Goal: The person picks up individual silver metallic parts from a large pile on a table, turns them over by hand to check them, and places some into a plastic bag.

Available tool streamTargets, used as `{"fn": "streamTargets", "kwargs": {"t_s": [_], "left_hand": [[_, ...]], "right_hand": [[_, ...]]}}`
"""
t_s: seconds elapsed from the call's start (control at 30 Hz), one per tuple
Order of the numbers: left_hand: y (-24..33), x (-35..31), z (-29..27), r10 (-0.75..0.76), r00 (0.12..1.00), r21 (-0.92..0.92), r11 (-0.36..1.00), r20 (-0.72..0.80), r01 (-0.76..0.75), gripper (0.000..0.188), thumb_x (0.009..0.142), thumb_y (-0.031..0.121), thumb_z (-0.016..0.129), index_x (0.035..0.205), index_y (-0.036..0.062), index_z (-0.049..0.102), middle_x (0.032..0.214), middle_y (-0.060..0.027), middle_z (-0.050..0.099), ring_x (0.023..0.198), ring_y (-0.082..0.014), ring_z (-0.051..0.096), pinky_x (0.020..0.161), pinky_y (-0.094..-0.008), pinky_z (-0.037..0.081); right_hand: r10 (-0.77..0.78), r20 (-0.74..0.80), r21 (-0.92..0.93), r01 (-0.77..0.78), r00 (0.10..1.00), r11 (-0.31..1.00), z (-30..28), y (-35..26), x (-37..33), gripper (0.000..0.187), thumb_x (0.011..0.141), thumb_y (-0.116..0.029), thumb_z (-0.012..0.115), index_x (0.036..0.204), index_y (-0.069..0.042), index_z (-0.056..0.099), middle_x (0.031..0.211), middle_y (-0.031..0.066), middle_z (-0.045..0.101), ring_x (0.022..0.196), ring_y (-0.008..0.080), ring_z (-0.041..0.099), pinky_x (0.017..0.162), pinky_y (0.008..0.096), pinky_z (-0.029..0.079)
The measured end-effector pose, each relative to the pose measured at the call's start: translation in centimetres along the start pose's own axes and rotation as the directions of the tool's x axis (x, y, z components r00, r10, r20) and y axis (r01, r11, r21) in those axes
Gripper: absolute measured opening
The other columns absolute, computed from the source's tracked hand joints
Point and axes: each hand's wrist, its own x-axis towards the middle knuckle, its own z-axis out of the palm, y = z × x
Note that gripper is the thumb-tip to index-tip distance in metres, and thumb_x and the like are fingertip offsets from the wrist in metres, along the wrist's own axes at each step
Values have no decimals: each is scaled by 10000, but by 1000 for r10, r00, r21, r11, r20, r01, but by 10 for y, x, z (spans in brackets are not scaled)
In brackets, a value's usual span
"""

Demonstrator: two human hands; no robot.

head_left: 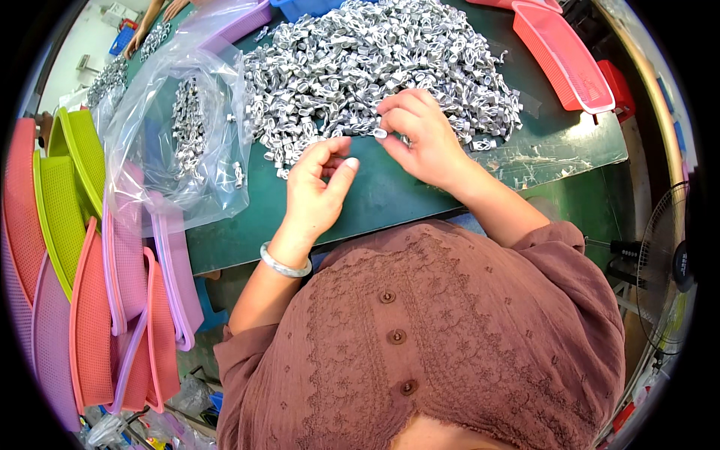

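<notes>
At the far left stood stacked mesh baskets (90,330), then a clear plastic bag (180,142) holding metal clips. On the green counter (390,191) her left hand (319,191) curled loosely, empty; her right hand (424,139) pinched one clip (381,133) at the edge of the clip pile (375,60).

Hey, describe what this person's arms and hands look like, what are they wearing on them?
Both hands are bare, no gloves. The left hand has a silvery bangle on its wrist. The right hand wears nothing. Loose brownish-mauve crinkled sleeves are pushed up past the forearms.
</notes>
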Motion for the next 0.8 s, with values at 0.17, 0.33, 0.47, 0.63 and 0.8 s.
{"fn": "streamTargets", "kwargs": {"t_s": [0.17,0.33,0.47,0.63,0.8], "left_hand": [[15,-3,13,170,984,99,980,56,-175,274,768,21,646,1025,-5,555,887,-33,554,775,-96,556,708,-218,467],[18,-2,16,186,983,70,980,5,-186,221,738,60,679,934,11,590,812,-51,571,683,-111,572,620,-226,476],[11,-5,15,148,989,33,988,1,-148,151,788,79,633,913,3,596,766,-36,578,685,-91,571,609,-222,472],[11,-1,7,-373,921,-489,786,111,378,168,875,181,531,881,32,609,701,-19,564,603,-76,515,558,-197,424],[7,0,6,-518,790,-704,425,327,570,234,900,225,472,833,31,585,679,-29,548,586,-133,514,578,-268,451]], "right_hand": [[-115,-42,116,119,992,986,3,-19,-5,250,605,-21,678,766,-63,491,920,86,594,815,281,577,675,366,465],[-120,-8,131,119,993,984,5,-22,-10,261,603,-33,682,782,-61,495,848,77,595,756,261,581,631,337,470],[-29,88,259,6,996,966,6,-24,-13,186,695,-115,665,793,-54,519,780,57,560,708,230,562,601,311,457],[266,540,750,-600,798,278,0,-28,-16,179,835,-208,598,866,-44,532,776,24,576,681,120,559,587,241,454],[228,673,736,-669,703,-109,-4,-27,-15,201,887,-184,511,996,-15,515,883,118,624,732,161,610,653,262,497]]}}
